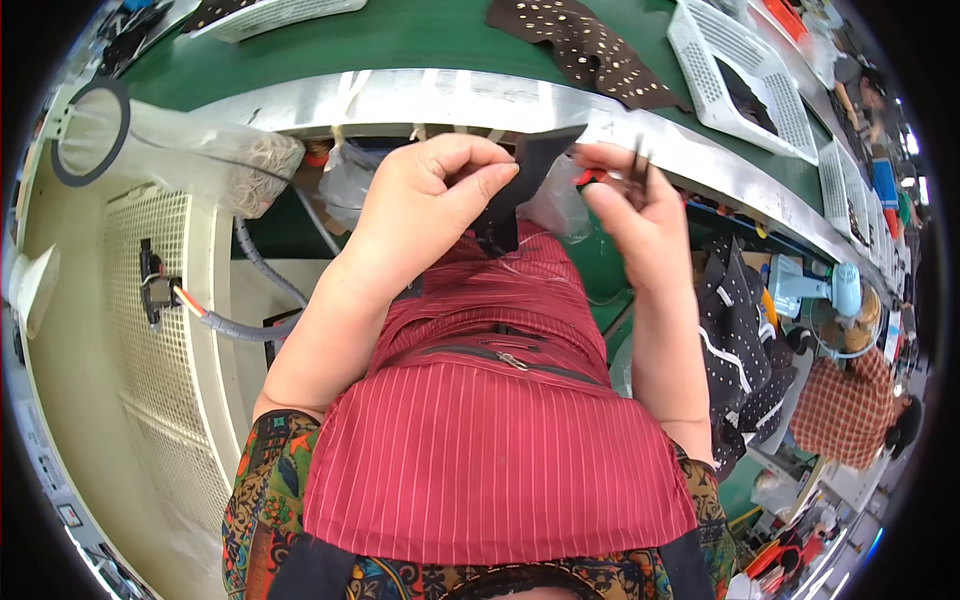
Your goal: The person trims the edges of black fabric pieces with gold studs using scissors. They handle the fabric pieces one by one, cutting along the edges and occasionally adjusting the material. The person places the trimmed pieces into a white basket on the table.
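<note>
A striped apron (500, 460) is worn, a black cloth piece (540, 165) is pinched near a metal edge (450, 95) by the left hand (425, 192), and a blurred tool (592, 178) is held apart by the right hand (648, 220).

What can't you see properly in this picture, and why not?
All in the head view:
- Dark, pointed thing by the right hand: too blurred to tell what it is.
- Left hand: its other fingers are hidden behind the hand itself.
- Upper-left white tray: cut off by the top edge.
- Checked-shirt person: too small to tell what they're handling.
</note>
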A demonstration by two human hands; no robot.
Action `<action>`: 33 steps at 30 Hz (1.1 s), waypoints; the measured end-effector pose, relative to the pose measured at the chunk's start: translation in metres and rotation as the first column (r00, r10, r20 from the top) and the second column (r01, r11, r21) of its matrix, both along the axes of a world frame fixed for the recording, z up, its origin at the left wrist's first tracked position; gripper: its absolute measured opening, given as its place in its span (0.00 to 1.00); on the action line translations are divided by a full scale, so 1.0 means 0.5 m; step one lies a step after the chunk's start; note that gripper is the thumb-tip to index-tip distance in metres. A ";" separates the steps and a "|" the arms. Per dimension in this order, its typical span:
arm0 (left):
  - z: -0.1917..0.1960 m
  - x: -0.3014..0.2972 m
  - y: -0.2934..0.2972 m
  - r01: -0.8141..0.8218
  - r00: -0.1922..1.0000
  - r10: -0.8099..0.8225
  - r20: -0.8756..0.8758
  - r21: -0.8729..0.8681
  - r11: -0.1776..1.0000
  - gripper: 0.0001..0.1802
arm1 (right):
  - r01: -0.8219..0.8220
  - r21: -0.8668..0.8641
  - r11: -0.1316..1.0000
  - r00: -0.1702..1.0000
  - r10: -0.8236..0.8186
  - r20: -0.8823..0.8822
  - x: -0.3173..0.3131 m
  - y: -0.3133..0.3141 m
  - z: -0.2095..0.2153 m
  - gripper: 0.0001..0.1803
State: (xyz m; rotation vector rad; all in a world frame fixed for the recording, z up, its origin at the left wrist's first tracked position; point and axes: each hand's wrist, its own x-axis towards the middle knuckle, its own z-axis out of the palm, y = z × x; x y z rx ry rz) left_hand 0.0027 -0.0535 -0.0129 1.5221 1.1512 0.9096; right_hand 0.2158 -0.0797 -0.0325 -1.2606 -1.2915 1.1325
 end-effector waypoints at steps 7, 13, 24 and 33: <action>-0.005 0.002 -0.005 0.071 0.996 -0.068 -0.058 0.047 0.996 0.09 | -0.017 0.226 0.974 0.968 -0.040 0.248 -0.067 0.023 0.009 0.10; -0.065 -0.038 -0.043 0.125 0.989 -0.128 -0.068 -0.046 0.991 0.19 | 0.232 0.056 0.971 0.971 -0.228 -0.074 -0.038 0.012 0.005 0.05; -0.067 -0.069 -0.053 0.048 0.999 -0.047 -0.004 0.072 0.996 0.10 | 0.425 -0.037 0.904 0.867 -0.419 -0.269 0.043 -0.070 0.007 0.06; -0.005 0.022 0.000 0.470 0.876 -0.359 -0.323 0.399 0.787 0.07 | 0.420 0.346 0.839 0.853 -0.495 0.164 0.190 -0.138 0.067 0.20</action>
